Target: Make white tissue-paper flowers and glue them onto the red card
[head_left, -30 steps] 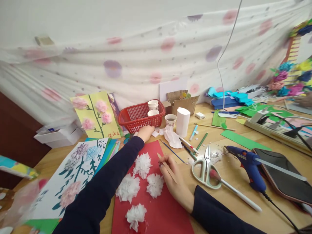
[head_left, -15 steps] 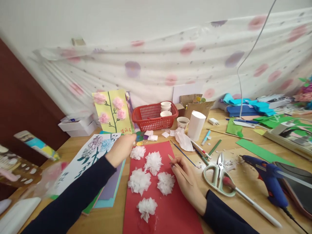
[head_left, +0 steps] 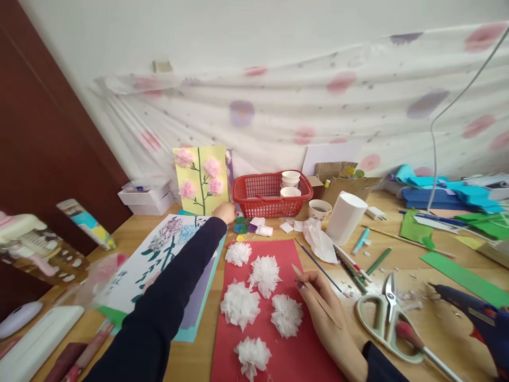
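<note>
My left hand (head_left: pixel 226 212) stretches to the lower right corner of the yellow card with pink paper flowers (head_left: pixel 199 180), left of the red basket. Its fingers are hidden, so I cannot see whether it grips the card. My right hand (head_left: pixel 324 305) is closed around a flat wooden stick (head_left: pixel 322 300), its pointed end sticking out past the fingers. That hand rests at the right edge of a red sheet (head_left: pixel 286 361). Several ruffled white paper flowers lie on the sheet, among them one flower (head_left: pixel 287 315) just left of my right hand.
Behind the sheet stands the red basket (head_left: pixel 270 207) with paper cups inside. Scissors (head_left: pixel 387 318) and a blue glue gun (head_left: pixel 477 313) lie at the right. A painted flower sheet (head_left: pixel 153 254) lies at the left. A white paper roll (head_left: pixel 345 217) stands behind the pencils.
My left hand has moved farther forward, from beside the nearest white flowers to the yellow card. The view has shifted left. My right hand keeps the wooden stick in about the same place.
</note>
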Motion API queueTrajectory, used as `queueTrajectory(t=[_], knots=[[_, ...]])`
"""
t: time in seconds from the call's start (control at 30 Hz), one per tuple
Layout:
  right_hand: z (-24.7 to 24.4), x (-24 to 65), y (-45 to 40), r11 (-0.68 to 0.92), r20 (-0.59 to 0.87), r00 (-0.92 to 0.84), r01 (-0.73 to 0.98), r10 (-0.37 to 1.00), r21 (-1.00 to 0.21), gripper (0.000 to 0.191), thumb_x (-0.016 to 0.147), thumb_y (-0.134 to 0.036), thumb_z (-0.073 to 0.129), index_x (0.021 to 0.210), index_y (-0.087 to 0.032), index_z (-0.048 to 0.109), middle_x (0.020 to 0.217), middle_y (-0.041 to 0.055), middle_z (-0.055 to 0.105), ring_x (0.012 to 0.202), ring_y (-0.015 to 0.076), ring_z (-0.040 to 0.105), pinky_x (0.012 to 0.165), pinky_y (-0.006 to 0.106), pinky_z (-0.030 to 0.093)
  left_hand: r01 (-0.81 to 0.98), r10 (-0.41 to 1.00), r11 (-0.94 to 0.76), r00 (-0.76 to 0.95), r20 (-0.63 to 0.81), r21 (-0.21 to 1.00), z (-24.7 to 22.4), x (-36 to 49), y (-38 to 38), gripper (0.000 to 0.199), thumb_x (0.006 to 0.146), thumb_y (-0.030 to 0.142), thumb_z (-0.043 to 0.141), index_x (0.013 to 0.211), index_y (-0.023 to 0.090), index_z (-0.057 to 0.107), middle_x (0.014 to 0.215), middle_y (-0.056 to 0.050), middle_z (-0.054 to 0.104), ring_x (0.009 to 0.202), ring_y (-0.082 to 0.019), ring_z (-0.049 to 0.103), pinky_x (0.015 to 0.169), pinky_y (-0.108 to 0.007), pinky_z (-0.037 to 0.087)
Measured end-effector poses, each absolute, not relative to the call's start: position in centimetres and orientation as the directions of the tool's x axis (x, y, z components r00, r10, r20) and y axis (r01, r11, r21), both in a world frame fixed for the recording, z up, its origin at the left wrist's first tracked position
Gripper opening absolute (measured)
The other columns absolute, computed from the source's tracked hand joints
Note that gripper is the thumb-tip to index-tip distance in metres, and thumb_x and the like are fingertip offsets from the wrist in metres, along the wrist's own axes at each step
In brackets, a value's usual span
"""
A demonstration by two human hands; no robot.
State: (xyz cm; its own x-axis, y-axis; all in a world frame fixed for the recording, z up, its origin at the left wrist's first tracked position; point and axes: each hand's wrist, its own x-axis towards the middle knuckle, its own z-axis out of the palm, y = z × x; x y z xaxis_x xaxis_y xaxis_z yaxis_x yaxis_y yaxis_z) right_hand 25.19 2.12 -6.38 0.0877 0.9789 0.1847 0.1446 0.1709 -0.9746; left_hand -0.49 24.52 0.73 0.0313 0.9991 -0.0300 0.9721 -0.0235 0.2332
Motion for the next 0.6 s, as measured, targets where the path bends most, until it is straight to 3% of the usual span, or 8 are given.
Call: queueTrajectory(t=[0.17, 0.27, 0.4, 0.5, 0.6], knots=[[-6.1, 25.0, 2.0, 0.136, 0.145, 0.048, 0.161, 0.988, -0.978, 0.026, 0.090, -0.051, 0.052, 0.089, -0.025, 0.054, 0.080, 0.0016, 0.053, 0.068, 0.0195, 0.048, 0.059, 0.030, 0.044, 0.945, 0.996, -0.023, 0.051, -0.078, 0.325, 0.1, -1.3, 24.6, 0.036, 0.094, 0.034, 0.060, 0.125, 0.017, 0.058, 0.126, -0.010, 0.060, 0.106, -0.024, 0.063, 0.089, -0.045, 0.055], [-6.2, 25.0, 1.9, 0.146, 0.153, 0.037, 0.155, 0.988, -0.977, 0.025, 0.091, -0.050, 0.052, 0.089, -0.025, 0.054, 0.081, 0.0016, 0.054, 0.070, 0.0194, 0.049, 0.061, 0.030, 0.045, 0.917, 0.998, -0.011, 0.035, -0.053, 0.399, 1.0, -2.2, 24.2, 0.035, 0.094, 0.035, 0.060, 0.124, 0.016, 0.058, 0.124, -0.010, 0.061, 0.105, -0.023, 0.063, 0.088, -0.045, 0.055], [-6.3, 25.1, 2.0, 0.168, 0.179, 0.055, 0.166, 0.982, -0.972, 0.023, 0.091, -0.047, 0.053, 0.089, -0.025, 0.054, 0.084, 0.0018, 0.053, 0.075, 0.0197, 0.050, 0.067, 0.031, 0.046, 0.860, 1.000, -0.003, 0.005, -0.004, 0.510, 3.7, -4.4, 22.2, 0.024, 0.095, 0.032, 0.053, 0.104, 0.013, 0.065, 0.084, -0.004, 0.070, 0.072, -0.016, 0.066, 0.066, -0.028, 0.053], [-5.8, 25.1, 2.1, 0.161, 0.175, 0.066, 0.173, 0.982, -0.972, 0.025, 0.088, -0.048, 0.054, 0.088, -0.024, 0.054, 0.081, 0.0015, 0.053, 0.072, 0.0192, 0.050, 0.064, 0.030, 0.045, 0.805, 0.997, 0.007, 0.036, -0.061, 0.594, 5.7, -6.4, 18.2, 0.022, 0.089, 0.033, 0.053, 0.085, 0.014, 0.064, 0.061, 0.000, 0.063, 0.048, -0.010, 0.053, 0.047, -0.022, 0.038], [-5.0, 25.2, 2.1, 0.159, 0.172, 0.074, 0.157, 0.982, -0.975, 0.027, 0.085, -0.050, 0.057, 0.087, -0.023, 0.054, 0.082, 0.0022, 0.056, 0.074, 0.0196, 0.052, 0.065, 0.031, 0.045, 0.760, 0.981, 0.037, 0.095, -0.168, 0.649, 6.0, -8.1, 12.4, 0.025, 0.082, 0.038, 0.057, 0.071, 0.016, 0.060, 0.050, 0.004, 0.053, 0.042, -0.008, 0.044, 0.043, -0.020, 0.032]])
